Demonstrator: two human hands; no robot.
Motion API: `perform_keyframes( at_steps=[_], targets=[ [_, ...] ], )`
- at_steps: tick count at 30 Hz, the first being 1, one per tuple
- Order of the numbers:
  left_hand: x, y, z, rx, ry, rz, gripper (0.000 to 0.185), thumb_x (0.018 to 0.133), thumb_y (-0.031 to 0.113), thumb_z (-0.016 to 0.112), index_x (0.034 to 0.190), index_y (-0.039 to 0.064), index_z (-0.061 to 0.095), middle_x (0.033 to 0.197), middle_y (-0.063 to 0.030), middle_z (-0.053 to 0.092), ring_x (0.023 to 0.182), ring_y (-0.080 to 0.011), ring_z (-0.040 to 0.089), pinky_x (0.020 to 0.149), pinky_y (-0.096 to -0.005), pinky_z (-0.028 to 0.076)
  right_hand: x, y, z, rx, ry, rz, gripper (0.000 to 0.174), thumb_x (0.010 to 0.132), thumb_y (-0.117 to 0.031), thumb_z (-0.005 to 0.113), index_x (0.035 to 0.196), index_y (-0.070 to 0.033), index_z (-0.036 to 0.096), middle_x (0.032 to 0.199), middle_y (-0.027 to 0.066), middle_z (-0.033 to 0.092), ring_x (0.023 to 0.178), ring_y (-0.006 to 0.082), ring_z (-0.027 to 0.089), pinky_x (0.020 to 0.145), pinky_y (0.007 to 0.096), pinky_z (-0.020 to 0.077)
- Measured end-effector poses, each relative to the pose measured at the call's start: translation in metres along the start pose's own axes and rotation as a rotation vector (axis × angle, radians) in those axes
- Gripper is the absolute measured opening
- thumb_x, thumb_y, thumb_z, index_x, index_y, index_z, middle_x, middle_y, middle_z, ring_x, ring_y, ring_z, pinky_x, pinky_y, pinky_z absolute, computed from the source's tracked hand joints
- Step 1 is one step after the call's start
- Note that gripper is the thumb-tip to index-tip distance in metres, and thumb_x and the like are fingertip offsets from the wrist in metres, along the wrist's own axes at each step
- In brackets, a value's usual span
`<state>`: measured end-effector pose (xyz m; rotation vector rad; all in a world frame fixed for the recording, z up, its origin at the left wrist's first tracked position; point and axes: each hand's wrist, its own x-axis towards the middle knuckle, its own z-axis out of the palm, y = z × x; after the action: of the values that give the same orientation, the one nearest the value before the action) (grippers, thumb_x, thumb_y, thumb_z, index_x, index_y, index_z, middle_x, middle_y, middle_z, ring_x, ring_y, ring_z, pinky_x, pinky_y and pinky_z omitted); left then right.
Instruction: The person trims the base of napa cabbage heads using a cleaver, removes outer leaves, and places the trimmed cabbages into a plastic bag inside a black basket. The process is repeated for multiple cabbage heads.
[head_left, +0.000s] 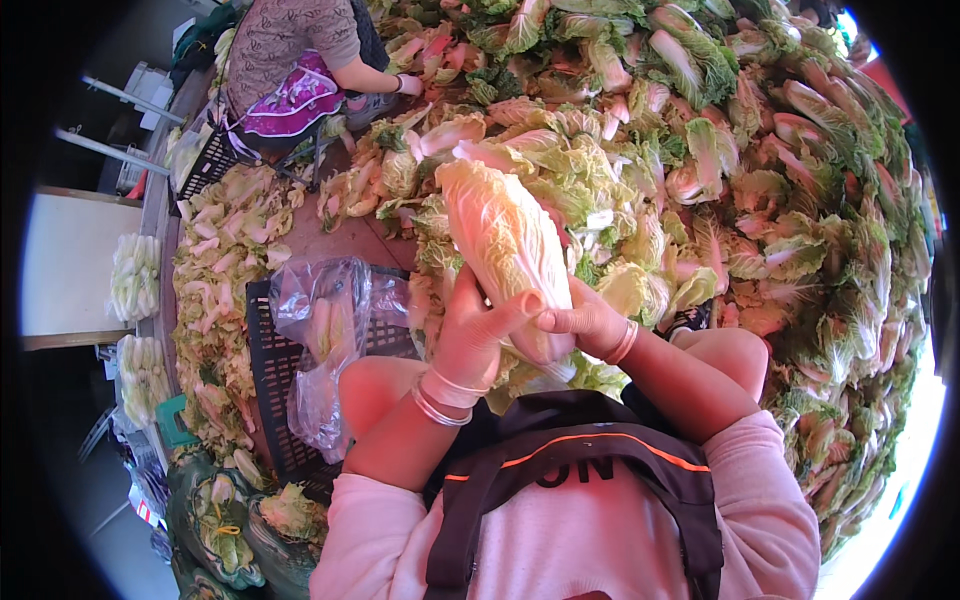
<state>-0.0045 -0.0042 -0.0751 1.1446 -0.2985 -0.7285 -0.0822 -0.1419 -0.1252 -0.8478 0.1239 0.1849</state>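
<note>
A pale napa cabbage (506, 232) is held up over my lap, its leafy end pointing away from me and to the left. Around its left side near the base is my left hand (480, 322), thumb across the front. My right hand (592, 319) grips the right side of the base, and the two thumbs nearly meet. Both hands appear to wear thin, translucent gloves with bands at the wrists. Loose outer leaves (637, 289) lie beyond and below the cabbage.
A black plastic crate (266, 375) with a clear plastic bag (322, 300) holding cabbage stands at my left. Heaped napa cabbages (795, 225) spread ahead and right. Trimmed leaves (225, 255) lie farther left. A co-worker (292, 60) sits at the upper left; green net sacks (225, 525) are at the lower left.
</note>
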Motion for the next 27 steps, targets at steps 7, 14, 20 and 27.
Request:
perform_keyframes(
  at_steps=[7, 14, 20, 27],
  targets=[
    [0.031, 0.043, -0.04, -0.158, -0.139, -0.012, 0.074, 0.085, 0.046, 0.062, 0.135, -0.004, 0.039, 0.136, -0.0215, 0.046, 0.123, -0.0298, 0.048, 0.102, -0.0434, 0.04, -0.026, -0.022, 0.0, 0.3, -0.332, 0.1, 0.086, 0.068, -0.03, 0.081, 0.136, 0.002, 0.039, 0.124, 0.0174, 0.055, 0.112, 0.0261, 0.056, 0.099, 0.0377, 0.0427],
    [0.046, 0.061, -0.016, 0.219, -0.149, 0.259, 0.045, 0.088, 0.03, 0.064, 0.117, -0.004, 0.058, 0.123, -0.0226, 0.058, 0.115, -0.0317, 0.056, 0.101, -0.0443, 0.041, -0.037, -0.028, -0.011, 0.374, -0.392, 0.079, 0.085, 0.071, -0.036, 0.076, 0.135, 0.004, 0.038, 0.122, 0.021, 0.054, 0.109, 0.0311, 0.057, 0.097, 0.0414, 0.0434],
    [0.02, 0.072, -0.018, 0.031, -0.278, 0.504, 0.032, 0.095, 0.03, 0.055, 0.103, -0.001, 0.055, 0.082, -0.0137, 0.064, 0.076, -0.0231, 0.063, 0.073, -0.0389, 0.05, -0.035, -0.01, -0.038, 0.521, -0.209, 0.018, 0.087, 0.074, -0.036, 0.072, 0.14, 0.003, 0.032, 0.131, 0.0241, 0.048, 0.118, 0.0355, 0.052, 0.104, 0.0462, 0.0383],
    [-0.007, 0.055, -0.023, 0.038, -0.601, -0.374, 0.031, 0.089, 0.025, 0.063, 0.081, -0.005, 0.065, 0.072, -0.0119, 0.065, 0.06, -0.0165, 0.061, 0.06, -0.0289, 0.048, -0.02, -0.026, -0.063, 0.684, -0.075, -0.231, 0.079, 0.081, -0.034, 0.066, 0.141, 0.002, 0.03, 0.134, 0.0256, 0.046, 0.122, 0.0355, 0.049, 0.106, 0.0456, 0.0379]
  ],
)
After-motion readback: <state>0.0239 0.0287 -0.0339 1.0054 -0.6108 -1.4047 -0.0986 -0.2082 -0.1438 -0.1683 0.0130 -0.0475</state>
